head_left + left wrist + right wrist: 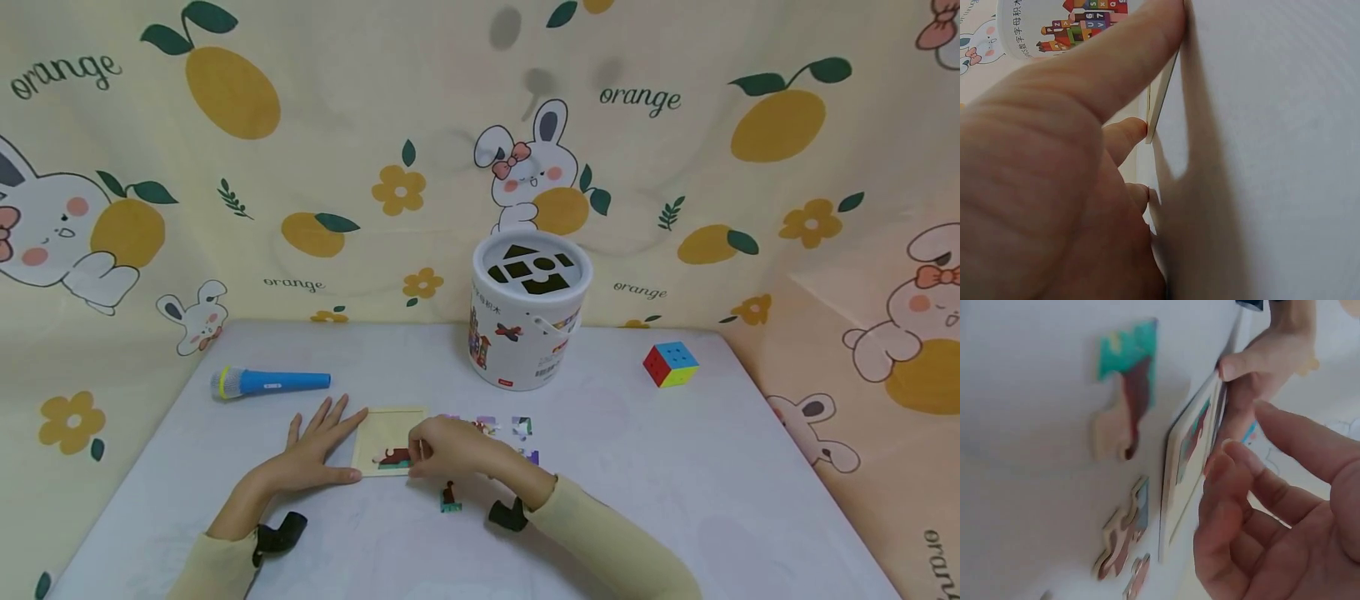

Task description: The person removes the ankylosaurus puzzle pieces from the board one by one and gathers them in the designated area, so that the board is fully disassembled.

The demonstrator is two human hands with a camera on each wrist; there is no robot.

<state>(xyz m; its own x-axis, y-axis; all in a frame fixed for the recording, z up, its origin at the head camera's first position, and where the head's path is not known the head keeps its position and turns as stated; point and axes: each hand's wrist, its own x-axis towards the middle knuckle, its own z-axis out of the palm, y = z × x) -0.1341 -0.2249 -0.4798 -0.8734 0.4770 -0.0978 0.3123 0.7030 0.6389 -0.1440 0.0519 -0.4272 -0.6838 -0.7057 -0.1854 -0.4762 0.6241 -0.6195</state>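
Note:
A shallow wooden puzzle board (386, 423) lies on the table, with joined picture pieces (393, 457) along its near edge. My left hand (318, 450) is spread at its left side; the thumb (1129, 53) and a fingertip touch the board's edge. Over the right part of the board hovers my right hand (450, 447), fingers loosely bent. In the right wrist view its thumb (1300, 440) stands apart from the fingers, and no piece shows between them. A loose puzzle piece (1132, 387), teal and brown, lies near the board's front right corner.
More loose pieces (522, 427) lie right of the board, partly hidden by the right hand. Behind stand a white bucket (517, 333) with a shape-hole lid and, farther right, a puzzle cube (671, 364). A blue toy microphone (273, 382) lies at back left.

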